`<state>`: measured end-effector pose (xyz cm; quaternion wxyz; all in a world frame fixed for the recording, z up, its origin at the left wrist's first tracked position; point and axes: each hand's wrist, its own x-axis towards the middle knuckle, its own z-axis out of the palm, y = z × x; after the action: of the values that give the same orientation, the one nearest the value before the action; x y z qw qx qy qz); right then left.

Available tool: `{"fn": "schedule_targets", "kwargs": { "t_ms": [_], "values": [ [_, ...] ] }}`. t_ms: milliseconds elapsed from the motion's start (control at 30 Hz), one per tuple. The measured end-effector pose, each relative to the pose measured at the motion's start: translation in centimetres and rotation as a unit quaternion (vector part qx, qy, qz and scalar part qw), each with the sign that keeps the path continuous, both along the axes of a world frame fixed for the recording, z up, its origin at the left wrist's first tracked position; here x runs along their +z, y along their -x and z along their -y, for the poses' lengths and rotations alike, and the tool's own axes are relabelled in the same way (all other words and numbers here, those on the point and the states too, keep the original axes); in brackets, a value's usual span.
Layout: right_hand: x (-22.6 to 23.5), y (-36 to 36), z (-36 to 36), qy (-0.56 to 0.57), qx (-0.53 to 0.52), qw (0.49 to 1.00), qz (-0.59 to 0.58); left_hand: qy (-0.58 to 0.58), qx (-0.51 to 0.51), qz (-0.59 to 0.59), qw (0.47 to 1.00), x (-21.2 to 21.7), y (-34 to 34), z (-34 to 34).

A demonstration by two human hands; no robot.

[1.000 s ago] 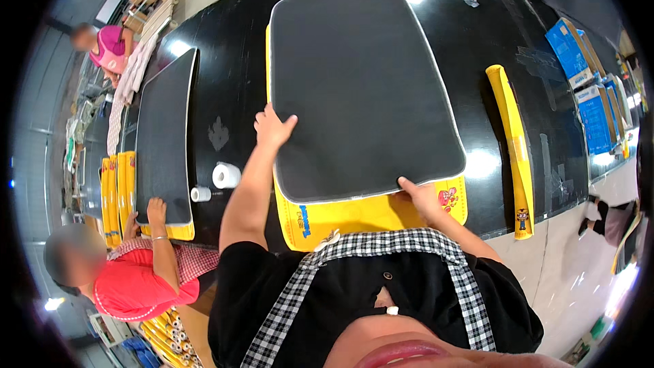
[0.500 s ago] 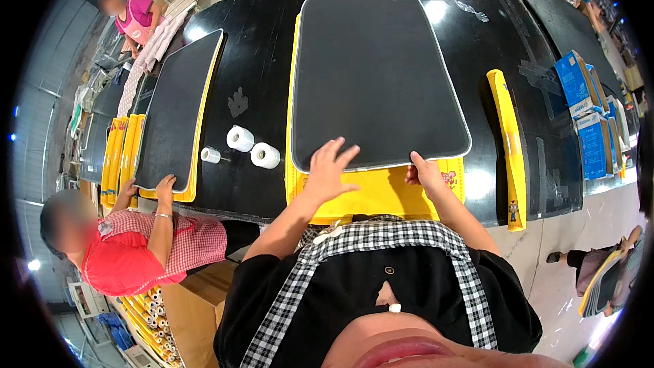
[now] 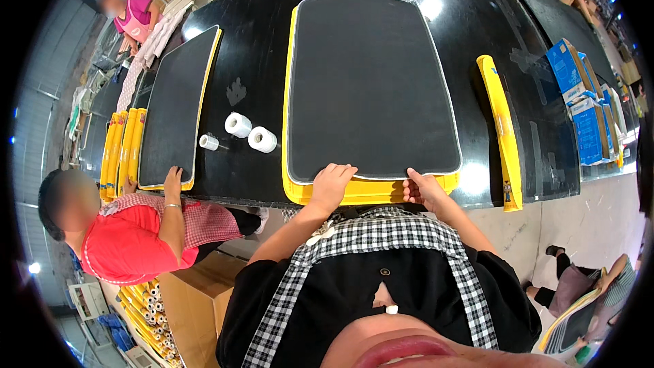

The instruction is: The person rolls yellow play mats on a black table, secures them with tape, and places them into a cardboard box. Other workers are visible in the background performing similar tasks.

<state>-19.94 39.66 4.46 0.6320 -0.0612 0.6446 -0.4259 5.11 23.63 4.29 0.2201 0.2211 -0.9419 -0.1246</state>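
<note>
A large black mat point(image 3: 371, 88) with rounded corners and a pale edge lies flat over yellow mats point(image 3: 375, 191), which show along its left and near sides. At the near edge my left hand point(image 3: 332, 186) is closed over the black mat's rim, fingers together. My right hand point(image 3: 424, 189) pinches the same edge farther right, thumb on top and the other fingers curled below.
On the black table point(image 3: 252, 41), white rolls point(image 3: 262, 140) stand left of the mat and a long rolled yellow mat point(image 3: 501, 133) lies right. Blue boxes point(image 3: 589, 129) sit at the right edge. A co-worker in red point(image 3: 136, 242) handles another black mat point(image 3: 178, 109).
The black mat has slid nearer and a little left over the yellow mats. My left hand, spread on the mat before, has closed over its near edge. My right hand still grips that edge.
</note>
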Motion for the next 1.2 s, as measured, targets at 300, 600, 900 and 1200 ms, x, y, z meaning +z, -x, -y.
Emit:
{"fn": "schedule_targets", "kwargs": {
  "t_ms": [300,600,900,1200],
  "values": [
    [0.8,1.4,-1.6,0.120,0.075,0.905,-0.401,-0.024,0.038,-0.033,0.998,-2.4,-0.2,-1.4],
    [2.4,8.4,6.6,0.199,0.048,0.804,-0.559,-0.041,0.014,-0.068,0.997,-2.2,0.7,1.0],
    [-1.1,17.8,27.1,0.148,0.045,0.675,-0.722,-0.046,0.027,-0.083,0.995,-2.7,0.8,0.7],
    [-1.4,20.0,40.2,-0.073,0.078,0.724,-0.682,-0.057,0.048,-0.027,0.997,-3.2,0.0,-0.5]
  ]
}}
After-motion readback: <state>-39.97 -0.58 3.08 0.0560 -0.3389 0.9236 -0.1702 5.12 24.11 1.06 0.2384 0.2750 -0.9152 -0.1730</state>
